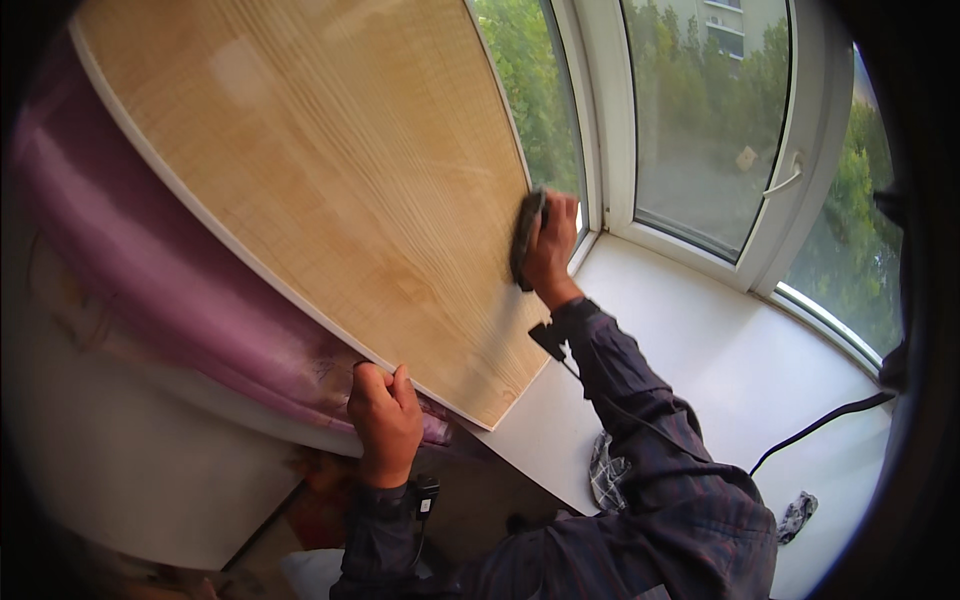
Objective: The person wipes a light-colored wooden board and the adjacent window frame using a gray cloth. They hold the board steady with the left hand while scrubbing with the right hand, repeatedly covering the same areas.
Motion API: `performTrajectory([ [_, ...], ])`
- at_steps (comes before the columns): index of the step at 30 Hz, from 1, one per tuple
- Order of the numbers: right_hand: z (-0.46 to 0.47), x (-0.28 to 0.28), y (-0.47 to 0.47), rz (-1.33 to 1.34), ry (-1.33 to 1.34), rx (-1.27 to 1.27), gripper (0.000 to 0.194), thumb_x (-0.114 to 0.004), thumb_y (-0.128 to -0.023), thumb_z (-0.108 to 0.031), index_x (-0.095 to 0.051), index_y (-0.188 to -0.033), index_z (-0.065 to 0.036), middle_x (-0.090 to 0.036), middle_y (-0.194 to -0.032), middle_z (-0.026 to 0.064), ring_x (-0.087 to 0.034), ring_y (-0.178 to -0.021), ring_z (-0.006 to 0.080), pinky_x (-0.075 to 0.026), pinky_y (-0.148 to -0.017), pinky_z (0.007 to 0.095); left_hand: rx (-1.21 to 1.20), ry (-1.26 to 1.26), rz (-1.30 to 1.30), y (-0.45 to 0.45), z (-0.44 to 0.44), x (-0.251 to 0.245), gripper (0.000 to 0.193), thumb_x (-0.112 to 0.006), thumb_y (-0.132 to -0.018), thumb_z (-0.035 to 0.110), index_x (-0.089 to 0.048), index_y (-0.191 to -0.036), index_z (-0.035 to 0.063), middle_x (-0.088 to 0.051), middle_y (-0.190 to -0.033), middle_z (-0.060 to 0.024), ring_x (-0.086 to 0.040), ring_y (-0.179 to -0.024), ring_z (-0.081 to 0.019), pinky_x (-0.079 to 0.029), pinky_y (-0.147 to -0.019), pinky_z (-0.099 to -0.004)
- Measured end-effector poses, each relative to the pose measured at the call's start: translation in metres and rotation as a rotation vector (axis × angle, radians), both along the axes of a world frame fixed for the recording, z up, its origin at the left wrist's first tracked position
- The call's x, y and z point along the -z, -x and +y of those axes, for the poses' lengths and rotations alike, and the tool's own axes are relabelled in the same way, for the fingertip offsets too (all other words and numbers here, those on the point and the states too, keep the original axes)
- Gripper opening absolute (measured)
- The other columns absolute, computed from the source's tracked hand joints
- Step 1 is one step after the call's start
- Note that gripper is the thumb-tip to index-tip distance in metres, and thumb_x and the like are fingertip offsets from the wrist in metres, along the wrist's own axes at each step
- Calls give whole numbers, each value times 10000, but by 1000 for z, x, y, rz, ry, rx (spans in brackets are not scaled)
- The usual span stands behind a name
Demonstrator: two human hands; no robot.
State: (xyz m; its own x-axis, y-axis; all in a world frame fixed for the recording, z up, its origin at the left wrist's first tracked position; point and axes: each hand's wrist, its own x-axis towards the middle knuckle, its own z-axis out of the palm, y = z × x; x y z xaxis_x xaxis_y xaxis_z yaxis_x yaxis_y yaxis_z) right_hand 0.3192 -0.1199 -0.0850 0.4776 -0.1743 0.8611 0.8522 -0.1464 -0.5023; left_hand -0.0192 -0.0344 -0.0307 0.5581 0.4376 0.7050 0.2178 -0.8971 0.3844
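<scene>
A light wood-grain panel (337,195) with thin white edging stands tilted before me, its lower corner on a white windowsill (652,322). My left hand (386,420) pinches the panel's near edge close to that corner. On the panel's far side, beside the window, my right hand (551,240) presses a dark, wadded pad or cloth (528,240) against the surface by the edge. The pad is blurred, so its exact kind is unclear. A faint dark streak runs down the wood grain below it.
White-framed windows (712,142) with a handle (784,180) border the sill. A checked cloth (607,472), a crumpled cloth (796,517) and a black cable (817,427) lie to the right. A glossy purple surface (195,277) curves along the left, behind the panel's edge.
</scene>
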Motion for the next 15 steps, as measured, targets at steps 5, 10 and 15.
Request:
performTrajectory([
  [5, 6, -151, 9, -223, -54, 90, 369, -756, -945, -90, -693, -1308, -91, -643, -1120, 170, -611, -1091, 395, -530, -890, 485, 14, -13, 4, 0, 4, 2, 296, -795, -975, 81, -502, -965, 41, -571, -801, -180, -630, -729, -441, -473, -629, -531],
  [10, 22, -201, 44, -401, -67, -1, 362, -831, -911, -134, -722, -1256, -136, -625, -1143, 154, -664, -978, 369, -566, -789, 457, 54, -26, -20, 0, 4, -1, 285, -790, -975, 74, -507, -955, 47, -582, -796, -176, -633, -719, -445, -476, -620, -529],
  [15, 21, -105, 103, -420, 26, -161, 381, -900, -807, -125, -750, -1157, -140, -592, -1097, 143, -652, -920, 348, -548, -745, 433, 51, -36, -17, -1, 4, -2, 296, -791, -971, 63, -496, -954, 49, -589, -799, -167, -639, -728, -447, -488, -627, -540],
])
